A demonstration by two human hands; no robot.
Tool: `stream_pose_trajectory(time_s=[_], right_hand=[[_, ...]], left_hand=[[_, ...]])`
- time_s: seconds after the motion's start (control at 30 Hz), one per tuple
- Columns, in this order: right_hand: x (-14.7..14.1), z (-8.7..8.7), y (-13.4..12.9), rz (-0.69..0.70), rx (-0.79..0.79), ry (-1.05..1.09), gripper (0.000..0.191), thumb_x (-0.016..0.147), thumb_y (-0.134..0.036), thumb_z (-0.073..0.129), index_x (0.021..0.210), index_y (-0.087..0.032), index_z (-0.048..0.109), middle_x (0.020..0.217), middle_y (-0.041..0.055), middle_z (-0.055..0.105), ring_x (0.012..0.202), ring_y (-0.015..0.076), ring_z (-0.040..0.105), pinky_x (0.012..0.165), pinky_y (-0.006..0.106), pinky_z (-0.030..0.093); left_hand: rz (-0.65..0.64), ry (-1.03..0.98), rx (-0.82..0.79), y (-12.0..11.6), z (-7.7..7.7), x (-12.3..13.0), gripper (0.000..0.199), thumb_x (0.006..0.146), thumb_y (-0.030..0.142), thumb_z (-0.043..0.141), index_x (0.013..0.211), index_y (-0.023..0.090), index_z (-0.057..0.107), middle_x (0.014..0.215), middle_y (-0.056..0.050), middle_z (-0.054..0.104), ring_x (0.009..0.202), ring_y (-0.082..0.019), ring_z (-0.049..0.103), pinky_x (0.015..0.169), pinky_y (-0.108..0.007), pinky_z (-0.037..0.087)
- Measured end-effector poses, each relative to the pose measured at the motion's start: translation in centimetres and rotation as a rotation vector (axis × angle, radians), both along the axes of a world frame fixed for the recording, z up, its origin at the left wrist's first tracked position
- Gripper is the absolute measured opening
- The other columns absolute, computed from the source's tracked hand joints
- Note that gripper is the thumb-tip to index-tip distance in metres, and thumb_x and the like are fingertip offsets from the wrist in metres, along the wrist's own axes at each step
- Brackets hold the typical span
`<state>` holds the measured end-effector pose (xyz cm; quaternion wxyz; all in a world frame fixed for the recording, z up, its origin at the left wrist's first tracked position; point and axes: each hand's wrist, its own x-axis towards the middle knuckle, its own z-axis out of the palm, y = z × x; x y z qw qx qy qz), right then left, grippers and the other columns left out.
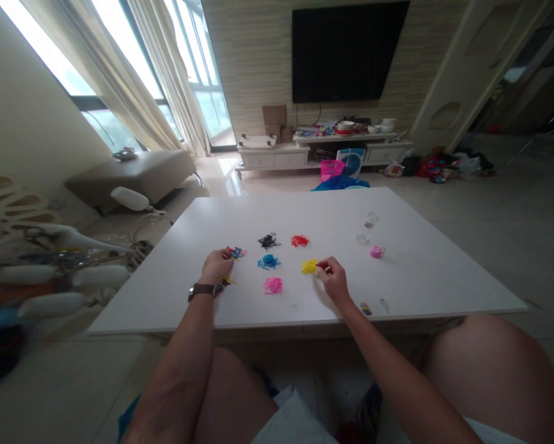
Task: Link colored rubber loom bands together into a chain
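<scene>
Several small piles of what look like coloured rubber bands lie on the white table. My left hand, with a watch on the wrist, rests at the mixed-colour pile, fingers drawn together; some bands also show beside its heel. My right hand is at the right edge of the yellow pile, thumb and fingers pinched. Anything between the fingers of either hand is too small to make out. Between the hands are the blue pile, pink pile, black pile and red pile.
On the table's right side lie a small pink item, a clear container, a clear round piece, a small yellow-and-dark item and a small clear item. The table's front edge runs above my knees.
</scene>
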<state>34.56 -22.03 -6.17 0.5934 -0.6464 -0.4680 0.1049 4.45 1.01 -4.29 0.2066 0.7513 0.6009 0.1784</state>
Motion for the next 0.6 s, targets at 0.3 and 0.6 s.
stream_pose_trajectory(time_s=[0.3, 0.6], right_hand=[[0.3, -0.4, 0.0, 0.014, -0.008, -0.016, 0.010, 0.081, -0.025, 0.057, 0.074, -0.020, 0.062, 0.077, 0.0017, 0.061, 0.071, 0.0174, 0.055, 0.062, 0.029, 0.043], [0.2, -0.4, 0.0, 0.020, -0.020, -0.016, 0.009, 0.080, -0.022, 0.057, 0.072, -0.020, 0.061, 0.077, 0.0013, 0.061, 0.071, 0.0177, 0.057, 0.062, 0.030, 0.043]], left_hand=[[0.104, -0.071, 0.027, 0.1, 1.4, 0.7, 0.021, 0.073, 0.020, 0.066, 0.091, 0.014, 0.075, 0.082, -0.008, 0.074, 0.068, -0.017, 0.064, 0.057, -0.023, 0.040], [0.152, -0.113, -0.037, 0.3, 1.4, -1.0, 0.022, 0.070, 0.026, 0.068, 0.088, 0.016, 0.075, 0.082, -0.007, 0.074, 0.076, -0.018, 0.065, 0.062, -0.023, 0.042]])
